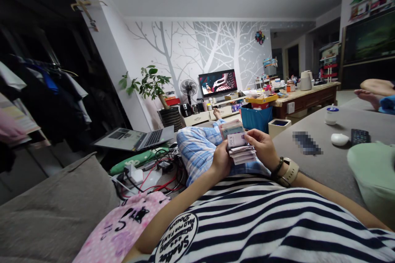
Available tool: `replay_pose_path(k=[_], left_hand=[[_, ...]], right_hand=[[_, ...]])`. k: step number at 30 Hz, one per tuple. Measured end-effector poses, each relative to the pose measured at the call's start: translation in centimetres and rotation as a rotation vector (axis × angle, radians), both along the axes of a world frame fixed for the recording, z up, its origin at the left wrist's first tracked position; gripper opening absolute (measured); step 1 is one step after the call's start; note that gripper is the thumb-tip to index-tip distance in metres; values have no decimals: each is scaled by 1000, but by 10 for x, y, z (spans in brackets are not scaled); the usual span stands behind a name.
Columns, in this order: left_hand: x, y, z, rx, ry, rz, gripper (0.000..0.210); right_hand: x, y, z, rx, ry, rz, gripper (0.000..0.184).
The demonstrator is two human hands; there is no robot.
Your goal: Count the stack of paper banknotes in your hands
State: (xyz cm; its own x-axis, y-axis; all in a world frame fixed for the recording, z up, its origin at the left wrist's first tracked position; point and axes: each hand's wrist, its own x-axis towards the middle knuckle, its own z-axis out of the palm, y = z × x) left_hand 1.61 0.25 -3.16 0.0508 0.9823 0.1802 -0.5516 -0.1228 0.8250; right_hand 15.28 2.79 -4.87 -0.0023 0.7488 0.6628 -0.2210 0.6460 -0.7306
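Observation:
A bundle of banknotes (243,154) is held above my lap, with several notes folded over one another. My left hand (221,158) is closed on the left side of the bundle. A purple-tinted note marked 5 faces up, and pinkish and greenish notes stick out behind it. My right hand (262,146) pinches the right edge of the top notes between thumb and fingers. A pale watch (290,171) and a dark bracelet are on my right wrist. Blue plaid trousers (197,144) lie under the notes.
At left, an open laptop (135,137) lies beside tangled cables (166,168) and a pink cloth (123,230). On the grey sofa at right are a blurred dark phone-shaped object (307,143), a white mouse-shaped object (340,139), a remote (360,136) and a lidded jar (331,116). Another person's foot (367,95) shows far right.

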Motion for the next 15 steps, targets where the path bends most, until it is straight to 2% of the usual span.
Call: replay_pose_path(k=[15], left_hand=[[-1, 4, -4, 0, 1, 8, 38]], right_hand=[[-1, 1, -1, 4, 16, -4, 41]])
